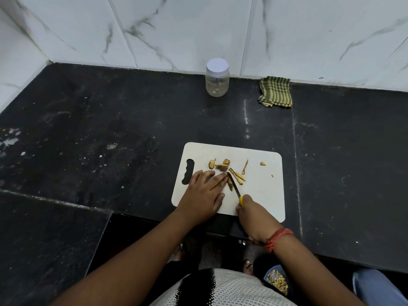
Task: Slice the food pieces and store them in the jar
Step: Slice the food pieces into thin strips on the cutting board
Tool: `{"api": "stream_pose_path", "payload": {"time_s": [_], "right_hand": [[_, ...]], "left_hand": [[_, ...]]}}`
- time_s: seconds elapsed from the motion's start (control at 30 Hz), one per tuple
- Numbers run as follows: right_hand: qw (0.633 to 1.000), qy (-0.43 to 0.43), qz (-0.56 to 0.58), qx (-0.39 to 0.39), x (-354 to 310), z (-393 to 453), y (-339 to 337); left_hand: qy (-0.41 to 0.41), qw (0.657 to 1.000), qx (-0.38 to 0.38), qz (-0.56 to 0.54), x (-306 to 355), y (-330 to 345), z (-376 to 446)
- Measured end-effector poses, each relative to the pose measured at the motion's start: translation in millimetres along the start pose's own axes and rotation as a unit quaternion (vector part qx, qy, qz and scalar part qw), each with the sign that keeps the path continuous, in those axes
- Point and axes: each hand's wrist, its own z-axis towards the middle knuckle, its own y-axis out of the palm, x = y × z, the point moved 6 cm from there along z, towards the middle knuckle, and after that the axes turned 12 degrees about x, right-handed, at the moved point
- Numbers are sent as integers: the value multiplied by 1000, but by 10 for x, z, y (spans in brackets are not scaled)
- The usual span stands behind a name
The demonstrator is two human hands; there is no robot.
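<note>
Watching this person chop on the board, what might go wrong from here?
The left hand presses straight fingers on a food piece right beside the knife blade, so a slip might nick a fingertip. The cutting board overhangs the counter edge near the right hand and could tip or slide under pressure. The jar stands far back with its lid on, so slices may drop on the way.

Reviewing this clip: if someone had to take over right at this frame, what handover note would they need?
Left hand: fingers flat on the cutting board, steadying a food piece at the blade.
Right hand: grips the yellow-handled knife, mid-cut.
Food pieces: several strips and chunks lie on the board.
Jar: by the wall, lid on, nearly empty.
Done: some slicing. Left: finish slicing, open jar, load pieces.
</note>
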Motion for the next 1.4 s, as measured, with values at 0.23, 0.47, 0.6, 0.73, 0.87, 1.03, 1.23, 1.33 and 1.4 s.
{"api": "stream_pose_path", "payload": {"time_s": [0.23, 0.47, 0.6, 0.73, 0.87, 1.03, 1.23, 1.33, 1.4], "right_hand": [[998, 57, 31, -10, 33, -10, -2], [998, 46, 44, 10, 24, 4, -27], [999, -2, -7, 34, 7, -47, -60], [999, -11, 1, 30, 30, -135, -36], [1000, 0, 11, 24, 40, -185, -23], [1000, -2, -1, 18, 30, -183, 21], [999, -15, -44, 22, 15, -165, 84], [999, -6, -22, 34, 16, -161, 99], [999, -1, -20, 33, 9, -157, 99]], "left_hand": [[29, 999, 14, -9, 26, 22, -37], [36, 999, 12, -12, 45, 8, -36], [32, 999, 14, -14, 41, 9, -32], [32, 999, 14, -9, 43, 18, -32], [37, 999, 20, -7, 50, 7, -34], [41, 999, 28, -12, 47, 3, -31], [47, 998, 32, -21, 48, 5, -30], [43, 998, 30, -28, 39, 6, -26], [43, 998, 28, -33, 36, 8, -24]]}}
